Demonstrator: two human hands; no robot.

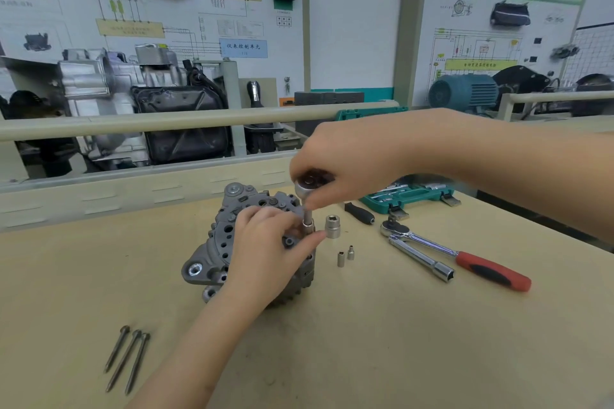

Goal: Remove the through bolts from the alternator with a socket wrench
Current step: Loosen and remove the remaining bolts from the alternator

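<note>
alternator (232, 242) sits near the middle of the workbench (365, 342), rear face up, with the left hand (269, 242) laid over it, fingers curled round the socket (308, 226) at the foot of the tool to steady it. the right hand (345, 163) grips the head of the socket wrench (307, 188) from above, and the extension runs straight down into that socket at the housing's right edge. three long through bolts (128, 360) lie side by side on the bench, well apart from the housing toward the near left, so this looks like the last bolt or close to it

the main risk is the socket riding up or tilting off the bolt head, since the wrench is held at its head and not by the handle; a slip would round the head or knock the fingers pinched beside it. the housing rests loose on the bench, so a hard turn could spin or tip it. a large loose socket (333, 226) stands just beside the left thumb and two small sockets (345, 256) a little nearer; a jolt could scatter them. a red-handled ratchet (465, 259) and a tool case (408, 196) lie off to the right
</note>
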